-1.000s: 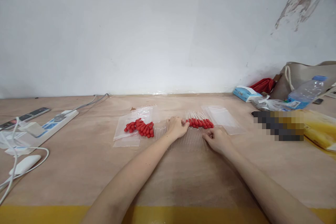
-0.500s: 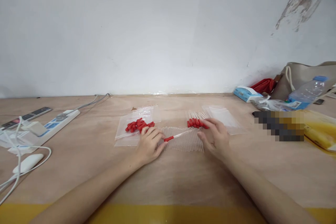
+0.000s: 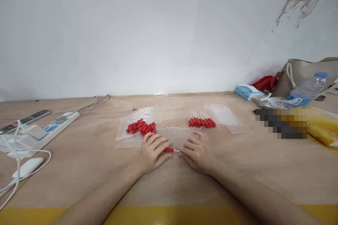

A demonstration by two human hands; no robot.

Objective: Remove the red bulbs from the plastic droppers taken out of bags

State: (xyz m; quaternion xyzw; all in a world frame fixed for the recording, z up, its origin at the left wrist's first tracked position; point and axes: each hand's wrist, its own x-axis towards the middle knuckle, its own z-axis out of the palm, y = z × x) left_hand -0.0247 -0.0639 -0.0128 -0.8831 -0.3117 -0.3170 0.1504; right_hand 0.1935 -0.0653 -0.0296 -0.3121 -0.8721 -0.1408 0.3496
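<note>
My left hand is closed on a red rubber bulb between its thumb and fingers. A short length of clear dropper tube shows at the bulb's right end. My right hand pinches this tube, and its fingers hide the rest. Behind both hands lies a row of clear tubes, side by side. A heap of loose red bulbs rests on a clear plastic bag behind my left hand. Droppers with red bulbs fitted lie lined up behind my right hand, bulbs toward me.
Another clear bag lies at the right. A power strip with cables, a remote control and a white mouse are on the left. A tissue pack, a plastic bottle and yellow packaging sit at the far right.
My right hand has come away from the fitted droppers, toward me and left, and now grips the tube by the bulb. My left hand has moved slightly nearer me with the bulb.
</note>
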